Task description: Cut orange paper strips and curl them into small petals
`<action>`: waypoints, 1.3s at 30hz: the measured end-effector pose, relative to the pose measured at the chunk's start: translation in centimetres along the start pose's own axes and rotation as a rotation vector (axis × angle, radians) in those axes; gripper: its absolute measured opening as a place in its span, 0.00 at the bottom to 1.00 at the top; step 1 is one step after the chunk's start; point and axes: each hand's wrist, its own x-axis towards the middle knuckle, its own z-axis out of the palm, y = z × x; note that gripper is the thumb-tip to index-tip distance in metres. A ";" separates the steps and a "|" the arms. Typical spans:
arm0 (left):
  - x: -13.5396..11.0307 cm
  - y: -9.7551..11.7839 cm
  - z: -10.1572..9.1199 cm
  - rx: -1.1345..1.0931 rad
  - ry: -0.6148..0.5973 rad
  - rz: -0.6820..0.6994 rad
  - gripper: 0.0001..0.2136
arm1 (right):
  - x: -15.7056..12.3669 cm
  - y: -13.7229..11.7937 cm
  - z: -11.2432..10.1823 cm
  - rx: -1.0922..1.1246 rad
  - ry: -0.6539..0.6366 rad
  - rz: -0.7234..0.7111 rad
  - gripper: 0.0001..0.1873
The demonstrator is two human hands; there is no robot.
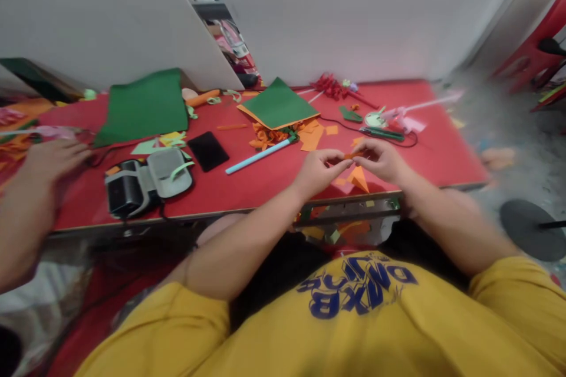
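Over the front edge of the red table (265,191), my left hand (321,172) and my right hand (381,159) meet fingertip to fingertip. Both are closed in a pinch on a small piece of orange paper (352,156). Fingers cover part of it, so its exact shape is hard to see. Just beneath lies an orange paper scrap (359,178). Left of my hands are more cut orange pieces (312,136), a light blue stick (257,157) and a crumpled orange paper flower (264,136).
Green sheets (278,105) lie at the back, and another green sheet (144,107) stands further left. A dark phone (207,151) and an open case (170,172) are on the left. Another person's hand (57,159) rests at far left. A cutter (382,134) lies right.
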 end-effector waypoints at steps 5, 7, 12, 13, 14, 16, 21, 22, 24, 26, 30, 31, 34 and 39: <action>1.8 -2.8 -1.7 0.089 -0.096 0.007 0.19 | 2.5 0.7 -2.2 -0.247 -0.126 -0.073 0.04; 2.4 -4.8 -1.8 0.124 -0.087 -0.029 0.19 | 3.7 2.1 -2.5 -0.270 -0.147 -0.030 0.03; 3.3 -8.5 -1.1 0.362 -0.084 0.015 0.14 | 4.4 6.4 -1.7 -0.367 -0.181 0.055 0.04; 3.4 -8.9 -1.0 0.375 -0.080 0.042 0.12 | 4.3 7.1 -1.5 -0.409 -0.202 0.056 0.06; 3.6 -9.3 -0.9 0.369 -0.074 0.068 0.11 | 4.2 7.7 -1.3 -0.444 -0.218 0.060 0.08; 4.0 -9.9 -0.8 0.325 -0.064 0.105 0.10 | 3.9 8.4 -0.8 -0.476 -0.229 0.077 0.09; 4.3 -10.4 -0.7 0.261 -0.087 0.049 0.14 | 3.4 8.9 0.1 -0.502 -0.193 0.110 0.05; 4.2 -10.4 -0.6 0.276 -0.097 0.031 0.15 | 3.4 8.8 0.2 -0.509 -0.184 0.117 0.05; 4.0 -10.2 -0.6 0.309 -0.109 0.009 0.15 | 3.2 8.6 0.4 -0.517 -0.179 0.122 0.04; 3.8 -10.1 -0.5 0.331 -0.107 0.012 0.14 | 3.2 8.4 0.4 -0.511 -0.189 0.116 0.02; 3.6 -10.0 -0.4 0.373 -0.108 0.031 0.14 | 3.3 8.1 0.2 -0.469 -0.214 0.145 0.06; 3.6 -10.0 -0.5 0.380 -0.113 0.032 0.14 | 3.4 8.1 0.1 -0.453 -0.220 0.162 0.07; 3.5 -9.9 -0.5 0.397 -0.115 0.039 0.14 | 3.6 8.4 0.1 -0.429 -0.237 0.184 0.05; 3.4 -9.9 -0.7 0.389 -0.107 0.067 0.14 | 3.3 8.3 0.1 -0.419 -0.234 0.156 0.03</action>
